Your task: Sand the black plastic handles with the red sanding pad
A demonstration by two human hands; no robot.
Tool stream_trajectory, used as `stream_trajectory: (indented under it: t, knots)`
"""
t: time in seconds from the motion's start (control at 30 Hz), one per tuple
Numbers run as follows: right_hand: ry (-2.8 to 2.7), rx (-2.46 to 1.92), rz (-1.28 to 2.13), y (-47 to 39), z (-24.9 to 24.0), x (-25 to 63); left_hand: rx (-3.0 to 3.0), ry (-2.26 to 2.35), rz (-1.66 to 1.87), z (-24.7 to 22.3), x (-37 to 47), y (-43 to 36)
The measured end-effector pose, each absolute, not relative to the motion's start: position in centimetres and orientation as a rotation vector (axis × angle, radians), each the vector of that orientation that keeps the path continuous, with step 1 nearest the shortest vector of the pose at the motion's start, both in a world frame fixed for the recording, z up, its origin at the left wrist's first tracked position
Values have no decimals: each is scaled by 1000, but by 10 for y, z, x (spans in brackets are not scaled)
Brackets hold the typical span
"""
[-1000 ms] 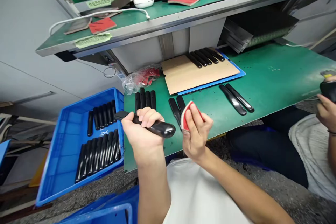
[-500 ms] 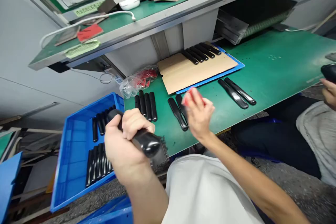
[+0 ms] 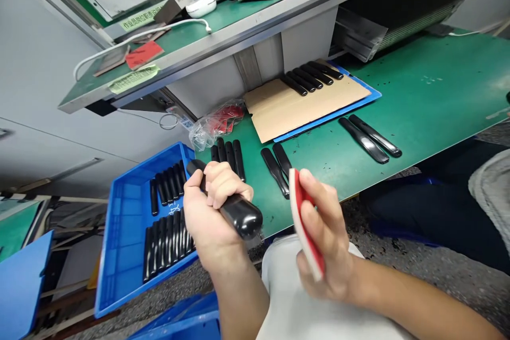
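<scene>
My left hand (image 3: 217, 207) is wrapped round a glossy black handle (image 3: 244, 217), its rounded end pointing down to the right. To the right, my right hand (image 3: 329, 234) grips a flat red pad (image 3: 305, 223) with a pale edge, held upright between thumb and fingers. The pad and the handle are apart. Behind my hands, two black handles (image 3: 274, 172) lie on the green table (image 3: 266, 207). Several more handles (image 3: 238, 159) lie side by side just behind my left hand, partly covered by it.
A blue crate (image 3: 127, 255) with rows of black pieces stands at left. Cardboard (image 3: 306, 111) on a blue board holds several handles. Two more pieces (image 3: 370, 141) lie at right. A shelf (image 3: 255, 18) overhangs the back. A seated person's leg (image 3: 442, 196) shows at right.
My right hand has drawn back towards me and down, and the red pad now shows side-on. My left hand still holds the handle. The other person's hand has left the view.
</scene>
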State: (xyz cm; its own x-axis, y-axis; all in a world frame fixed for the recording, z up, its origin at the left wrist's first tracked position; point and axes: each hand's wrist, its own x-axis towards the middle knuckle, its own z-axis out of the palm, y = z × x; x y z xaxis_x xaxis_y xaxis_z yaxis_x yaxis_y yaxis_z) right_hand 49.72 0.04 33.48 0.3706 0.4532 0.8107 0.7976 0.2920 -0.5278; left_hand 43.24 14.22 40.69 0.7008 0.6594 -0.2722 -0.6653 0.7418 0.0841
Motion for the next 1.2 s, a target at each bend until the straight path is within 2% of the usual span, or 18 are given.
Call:
stream_trajectory:
  t: [0.13,0.2,0.27,0.47,0.8,1.03,1.2]
  knots:
    - [-1343,-1566,-548,25,294,504,-126,286,711,424,416,138]
    - [-1261,-1806,-407,32,270,517,-79,216,704,431,403,138]
    - [-1192,-1819,-258,29,259,529,41,176,721,431,396,141]
    - [-1236,-1333,-17,0,293,530,188,306,719,403,412,148]
    - [-1613,-1120,-295,-3,317,537,243,483,702,400,430,128]
    - [-1947,-820,-265,-8,335,505,178,487,668,396,426,126]
    - [-1992,-875,-208,-11,341,505,229,522,694,387,427,132]
